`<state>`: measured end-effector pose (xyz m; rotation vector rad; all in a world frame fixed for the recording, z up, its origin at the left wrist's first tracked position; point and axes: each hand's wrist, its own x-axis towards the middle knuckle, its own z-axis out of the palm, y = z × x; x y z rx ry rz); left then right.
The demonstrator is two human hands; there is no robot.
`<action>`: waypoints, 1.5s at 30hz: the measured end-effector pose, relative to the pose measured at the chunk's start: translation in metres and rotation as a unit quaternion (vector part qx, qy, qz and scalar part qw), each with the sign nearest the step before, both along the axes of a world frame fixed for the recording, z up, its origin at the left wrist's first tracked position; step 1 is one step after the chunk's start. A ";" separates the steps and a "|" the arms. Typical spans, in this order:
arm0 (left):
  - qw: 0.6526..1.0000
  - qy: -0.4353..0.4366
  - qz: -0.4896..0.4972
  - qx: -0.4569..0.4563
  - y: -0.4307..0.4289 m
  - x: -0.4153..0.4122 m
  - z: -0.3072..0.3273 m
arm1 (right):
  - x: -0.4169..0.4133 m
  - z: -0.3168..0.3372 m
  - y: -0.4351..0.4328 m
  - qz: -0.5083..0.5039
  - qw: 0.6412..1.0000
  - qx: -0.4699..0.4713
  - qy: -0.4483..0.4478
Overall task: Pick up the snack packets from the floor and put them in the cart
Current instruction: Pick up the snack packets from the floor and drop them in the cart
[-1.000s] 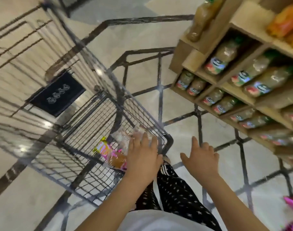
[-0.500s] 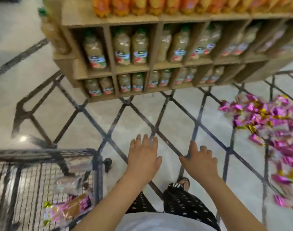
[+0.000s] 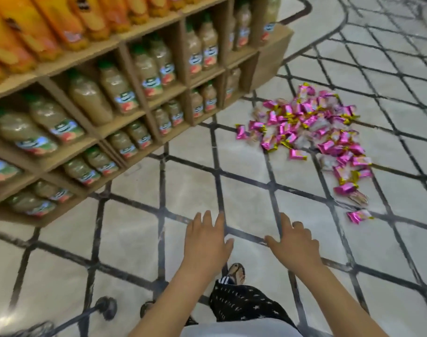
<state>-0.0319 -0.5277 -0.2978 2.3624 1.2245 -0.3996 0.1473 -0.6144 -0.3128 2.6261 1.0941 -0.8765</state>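
Empty hands, facing the spilled packets.

The left hand (image 3: 205, 242) and right hand (image 3: 292, 246) are held out in front, fingers loose, holding nothing. The snack packets (image 3: 312, 132) lie heaped on the floor (image 3: 183, 186) ahead to the right, near the end of the shelf (image 3: 268, 59) and well apart from both hands. Only a wheel of the cart (image 3: 107, 308) shows, low left. This looks like the approach to a pick-up. The next move calls for stepping closer, bending down and gathering packets.
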 end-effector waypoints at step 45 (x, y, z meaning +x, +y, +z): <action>0.974 0.148 -0.166 -0.042 0.329 0.649 -0.130 | 0.614 -0.115 0.216 -0.253 0.964 -0.012 0.078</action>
